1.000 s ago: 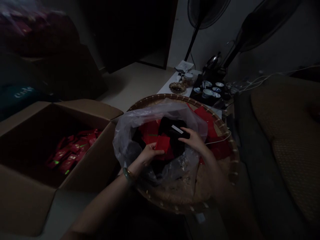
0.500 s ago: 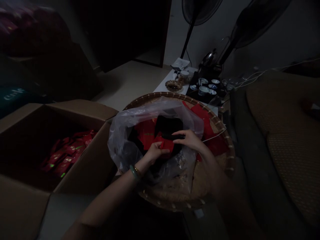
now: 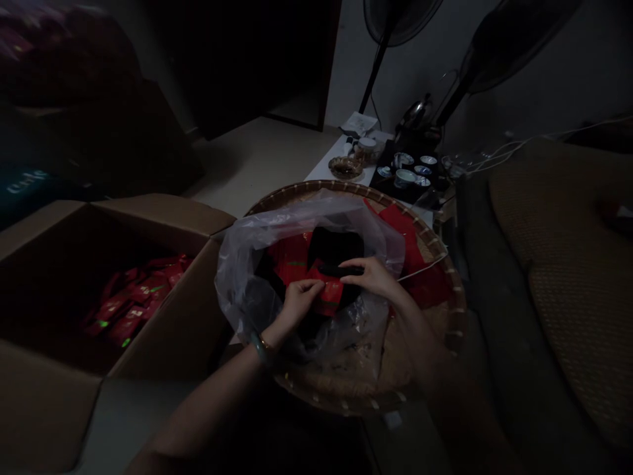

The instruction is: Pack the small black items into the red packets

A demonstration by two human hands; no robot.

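Observation:
A round woven basket tray (image 3: 448, 330) lies in front of me in dim light. On it sits an open clear plastic bag (image 3: 247, 264) with red packets and dark stuff inside. My left hand (image 3: 297, 303), a green bangle at its wrist, pinches a small red packet (image 3: 330, 293) over the bag's mouth. My right hand (image 3: 370, 276) is closed on a dark flat object (image 3: 341, 269) just above the packet; I cannot make out what that object is. More red packets (image 3: 408, 231) lie on the tray behind the bag.
An open cardboard box (image 3: 163, 214) at my left holds several red packets (image 3: 133, 303). Behind the tray a low white table (image 3: 321, 171) carries a tea set (image 3: 408, 173) and a small dish. Two standing fans (image 3: 395, 26) rise at the back. A sofa cushion (image 3: 568, 264) is at my right.
My right hand has drawn down and left, bringing the dark object against the red packet. My left hand has shifted its pinch onto the packet's upper edge.

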